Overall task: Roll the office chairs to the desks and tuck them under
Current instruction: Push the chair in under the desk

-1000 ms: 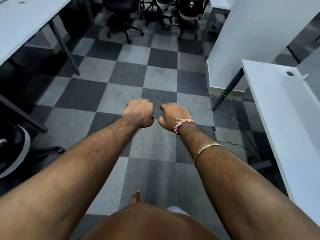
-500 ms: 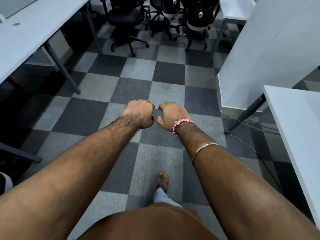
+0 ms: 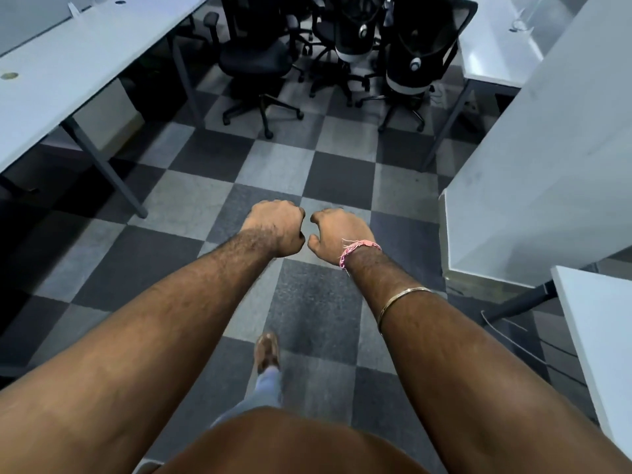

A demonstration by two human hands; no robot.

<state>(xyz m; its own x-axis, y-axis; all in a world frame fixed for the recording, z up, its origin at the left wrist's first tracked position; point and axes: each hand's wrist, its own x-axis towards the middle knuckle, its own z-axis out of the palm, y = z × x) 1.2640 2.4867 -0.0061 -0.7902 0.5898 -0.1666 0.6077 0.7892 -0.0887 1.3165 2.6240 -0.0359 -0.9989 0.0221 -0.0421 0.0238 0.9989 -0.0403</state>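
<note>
Left hand and right hand fisted, empty, knuckles almost touching, office chairs clustered well ahead, desks flanking either side, checkered carpet beneath

Readable text: we find none anywhere in the view.
Office chairs: we see round pale fittings on the backs, but no brand name or label can be made out on them.
Left desk: we read no sticker, number or sign on its white top.
Right desk: we read no marking; the small items on it are too blurred to tell.
White partition: we find a plain face, with no sign or lettering.
Carpet tiles: we see a checkered pattern only, with no numbers.
</note>
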